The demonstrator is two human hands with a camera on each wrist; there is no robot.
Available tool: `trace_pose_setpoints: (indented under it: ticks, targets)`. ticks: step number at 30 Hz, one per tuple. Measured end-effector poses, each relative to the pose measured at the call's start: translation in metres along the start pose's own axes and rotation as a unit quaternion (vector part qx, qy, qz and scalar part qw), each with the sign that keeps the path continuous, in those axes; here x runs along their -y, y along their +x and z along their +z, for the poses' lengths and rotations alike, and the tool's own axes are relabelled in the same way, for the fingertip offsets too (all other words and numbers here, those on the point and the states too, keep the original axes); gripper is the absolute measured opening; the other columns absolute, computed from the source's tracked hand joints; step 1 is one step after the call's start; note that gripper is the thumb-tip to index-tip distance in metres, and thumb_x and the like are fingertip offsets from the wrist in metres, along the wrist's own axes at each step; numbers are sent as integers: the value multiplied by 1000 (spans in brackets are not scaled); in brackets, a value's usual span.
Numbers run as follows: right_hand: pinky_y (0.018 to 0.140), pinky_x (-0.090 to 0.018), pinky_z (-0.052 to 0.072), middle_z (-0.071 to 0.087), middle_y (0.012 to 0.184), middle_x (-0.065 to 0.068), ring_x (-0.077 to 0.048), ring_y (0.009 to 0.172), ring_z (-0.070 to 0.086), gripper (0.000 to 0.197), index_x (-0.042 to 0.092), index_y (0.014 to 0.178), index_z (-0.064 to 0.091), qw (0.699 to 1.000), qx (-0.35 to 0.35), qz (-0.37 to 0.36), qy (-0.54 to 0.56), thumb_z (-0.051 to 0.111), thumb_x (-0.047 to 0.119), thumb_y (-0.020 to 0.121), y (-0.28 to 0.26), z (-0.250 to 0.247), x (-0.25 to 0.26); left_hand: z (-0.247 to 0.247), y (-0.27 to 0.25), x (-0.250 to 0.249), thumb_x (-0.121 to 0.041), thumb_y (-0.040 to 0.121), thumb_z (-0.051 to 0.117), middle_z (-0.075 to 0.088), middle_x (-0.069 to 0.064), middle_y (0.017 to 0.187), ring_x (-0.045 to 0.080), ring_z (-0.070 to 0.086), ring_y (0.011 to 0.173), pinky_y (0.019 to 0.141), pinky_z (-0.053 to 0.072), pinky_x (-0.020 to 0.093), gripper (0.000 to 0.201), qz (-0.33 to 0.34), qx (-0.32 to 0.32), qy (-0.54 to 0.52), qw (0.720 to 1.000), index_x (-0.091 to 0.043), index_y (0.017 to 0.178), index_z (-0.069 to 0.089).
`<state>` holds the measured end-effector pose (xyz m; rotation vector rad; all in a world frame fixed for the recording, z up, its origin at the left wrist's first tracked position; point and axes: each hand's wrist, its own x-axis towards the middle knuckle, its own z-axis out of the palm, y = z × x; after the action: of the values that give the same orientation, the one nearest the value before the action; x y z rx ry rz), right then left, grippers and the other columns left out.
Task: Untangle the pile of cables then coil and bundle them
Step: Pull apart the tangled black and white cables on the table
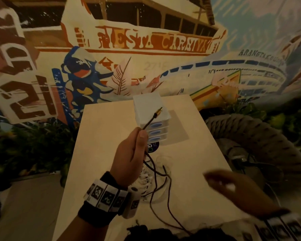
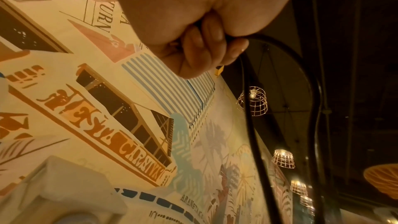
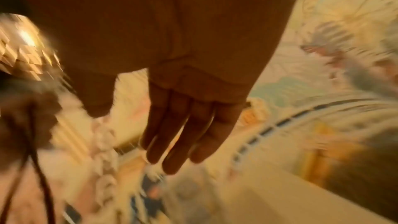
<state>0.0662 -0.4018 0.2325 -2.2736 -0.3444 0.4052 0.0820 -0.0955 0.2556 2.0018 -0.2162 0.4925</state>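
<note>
Dark cable (image 1: 147, 124) is clamped in the left hand (image 1: 130, 155), which is raised at the centre of the head view with its back to the camera, thumb pressed along the cord and fingers curled round it. The gold plug (image 1: 158, 111) sticks up and to the right above the fist. In the left wrist view the curled fingers (image 2: 193, 52) close on the cord, and two black strands hang down the right side of that frame.

Below the fist the cable drops in loose loops to a tangle (image 1: 155, 178) of dark and white cords lying on the pale table (image 1: 101, 136), just under and right of the wrist.

At the lower right of the head view the right hand (image 1: 233, 190) hovers over the table, heavily blurred; the right wrist view shows its fingers (image 3: 178, 135) straight, close together and holding nothing.

Behind the plug stands a small white drawer box (image 1: 150, 110), its lower front partly hidden by the left hand. A dark mass at the bottom edge is cut off, possibly more cable.

Bare tabletop lies left of the left forearm and between the two hands; the table's right edge runs close by the right hand.
</note>
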Motion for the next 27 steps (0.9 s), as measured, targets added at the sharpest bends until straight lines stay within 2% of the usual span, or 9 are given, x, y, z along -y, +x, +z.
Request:
trace_pose_setpoints:
  ticks: [4,7,9,12,14,17,20,23,27]
  targets:
    - [80,-21,54,73,105,15,-6,97,69,43,35,113,71,979,-63,-165,97,39,59,98,57,-6,96,19,-9,-9,-48,104,30,47,-7,58,10,43,48,51,33,29,35,9,56,-22,998,-32,78,48]
    - [76,-20,54,73,102,6,-6,95,68,28,20,108,73,971,-58,-197,121,54,40,100,78,10,132,27,-13,-15,-47,104,31,46,-7,58,9,40,47,48,31,30,25,15,93,-36,995,-50,119,52]
    - [74,-19,54,74,101,4,-7,93,70,20,17,105,74,967,-63,-182,166,61,30,98,84,17,134,25,-14,-15,-47,104,33,47,-4,59,9,40,48,48,33,32,37,-6,102,-53,993,-37,135,51]
    - [83,-23,55,73,110,5,-8,103,69,23,23,113,72,958,-27,-189,212,59,35,97,87,22,118,20,-16,-15,-40,107,37,54,-7,65,7,49,55,56,38,22,38,-35,111,-54,992,-15,119,62]
    - [93,-34,56,70,120,7,-9,111,66,34,32,128,63,959,30,-184,212,58,43,96,86,29,106,20,-17,-16,-38,107,38,55,-8,65,7,51,57,57,41,23,29,-69,87,-80,991,-26,107,65]
    - [85,-35,59,74,103,2,-11,89,73,36,36,132,57,969,109,-152,161,60,40,96,79,42,89,16,-16,-17,-34,108,38,53,-9,66,10,49,58,57,41,28,31,-95,44,-116,988,-27,85,58]
    - [63,-25,53,66,71,2,-8,61,63,25,32,124,62,969,92,-150,173,55,31,100,70,50,78,13,-16,-16,-31,108,38,53,-10,67,10,50,57,58,40,25,32,-70,23,-70,995,-19,84,56]
    - [60,-15,39,57,63,17,-1,55,49,28,23,106,71,971,68,-169,153,45,33,103,63,48,71,11,-14,-14,-25,107,39,62,-6,81,14,61,79,71,48,23,29,-50,-25,-12,998,-21,89,60]
    - [56,-17,29,38,58,11,-4,53,35,19,35,106,68,968,123,-185,117,74,37,88,50,46,55,8,-9,-11,-15,110,32,60,7,67,29,61,66,75,57,46,29,-106,-74,-160,979,-11,97,57]
